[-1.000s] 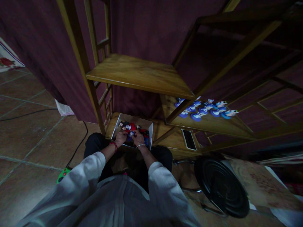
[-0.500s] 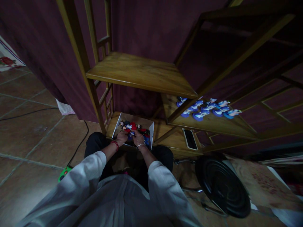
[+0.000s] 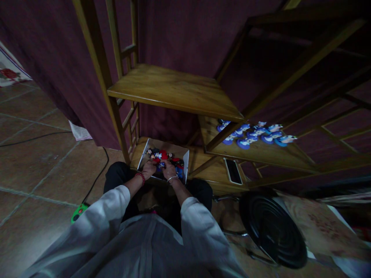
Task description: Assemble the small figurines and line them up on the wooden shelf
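A white open box (image 3: 187,164) stands on the bottom shelf in front of me, with several small figurines (image 3: 164,155) in red, black and blue lying inside. Both my hands reach into it over its near side. My left hand (image 3: 148,169), below a red beaded bracelet, is closed at the left side of a small blue figurine (image 3: 161,165). From the right, my right hand (image 3: 169,170), with a silvery bracelet at the wrist, closes on the same figurine. The fingertips are small and dim, and the figurine's lower part is hidden.
On a shelf to the right stand several blue-and-white figurines (image 3: 255,133). A phone (image 3: 232,171) lies on the lower shelf. One wooden shelf (image 3: 174,90) juts above the box. A round black stool (image 3: 272,227) is at my right, and a green object (image 3: 79,213) with a cable lies left.
My hands stay almost in place at the blue figurine inside the box. The view has shifted very slightly; nothing else has visibly moved.
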